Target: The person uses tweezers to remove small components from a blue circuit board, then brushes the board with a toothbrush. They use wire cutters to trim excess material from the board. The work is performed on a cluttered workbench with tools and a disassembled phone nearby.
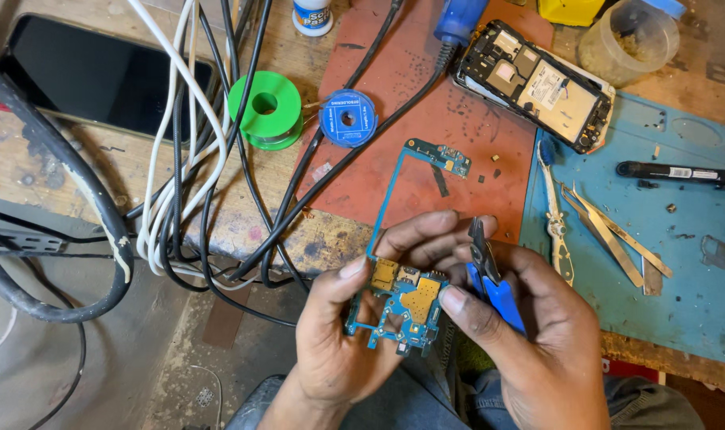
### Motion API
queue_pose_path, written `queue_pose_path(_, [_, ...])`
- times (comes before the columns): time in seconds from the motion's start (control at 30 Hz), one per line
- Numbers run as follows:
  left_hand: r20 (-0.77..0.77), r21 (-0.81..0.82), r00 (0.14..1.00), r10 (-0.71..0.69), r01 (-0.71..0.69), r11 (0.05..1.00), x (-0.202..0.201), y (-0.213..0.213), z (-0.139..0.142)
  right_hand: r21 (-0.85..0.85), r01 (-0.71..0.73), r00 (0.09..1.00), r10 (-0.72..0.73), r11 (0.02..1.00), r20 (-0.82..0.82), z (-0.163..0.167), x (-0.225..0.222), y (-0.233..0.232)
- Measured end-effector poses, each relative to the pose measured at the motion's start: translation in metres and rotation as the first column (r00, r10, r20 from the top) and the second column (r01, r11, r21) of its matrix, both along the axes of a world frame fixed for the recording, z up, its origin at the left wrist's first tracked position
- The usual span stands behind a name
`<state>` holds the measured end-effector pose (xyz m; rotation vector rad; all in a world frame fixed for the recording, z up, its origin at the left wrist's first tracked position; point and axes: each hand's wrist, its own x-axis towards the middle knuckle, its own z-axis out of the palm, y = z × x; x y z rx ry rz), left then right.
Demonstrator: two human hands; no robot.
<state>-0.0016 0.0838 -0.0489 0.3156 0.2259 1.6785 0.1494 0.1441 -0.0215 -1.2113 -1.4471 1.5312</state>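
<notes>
Cluttered workbench below; left hand point(342, 334) grip around blue L-shaped circuit board point(398, 306), right hand point(538, 334) clasping blue-handled pliers point(490, 275).

I'm at a phone-repair workshop: scarred wooden bench point(76, 171) under tangled cables point(179, 159), red point(426, 119) and blue work mats point(681, 263), solder spools point(264, 107), tweezers point(609, 235), an opened phone point(534, 84), and a bare circuit board point(402, 306).

Both hands are bare, no gloves, rings or watch on the left hand point(338, 350) or right hand point(538, 334). No sleeves reach the wrists. Blue denim jeans point(450, 398) cover the legs at the bottom of the frame.
</notes>
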Motion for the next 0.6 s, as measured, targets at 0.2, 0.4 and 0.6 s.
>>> queue_pose_path(0.2, [0.094, -0.005, 0.992, 0.086, -0.086, 0.996, 0.005, 0.002, 0.006, 0.406, -0.118, 0.972, 0.022, 0.906, 0.233, 0.013, -0.005, -0.008])
queue_pose_path(0.4, [0.107, -0.079, 0.973, 0.205, -0.197, 0.977, 0.005, 0.001, 0.009, 0.653, -0.448, 0.793, -0.065, 0.611, 0.605, 0.028, 0.002, -0.009])
queue_pose_path(0.6, [0.058, -0.116, 0.972, 0.228, -0.220, 0.969, 0.006, 0.004, 0.004, 0.648, -0.568, 0.712, -0.092, 0.507, 0.696, 0.032, -0.002, -0.012])
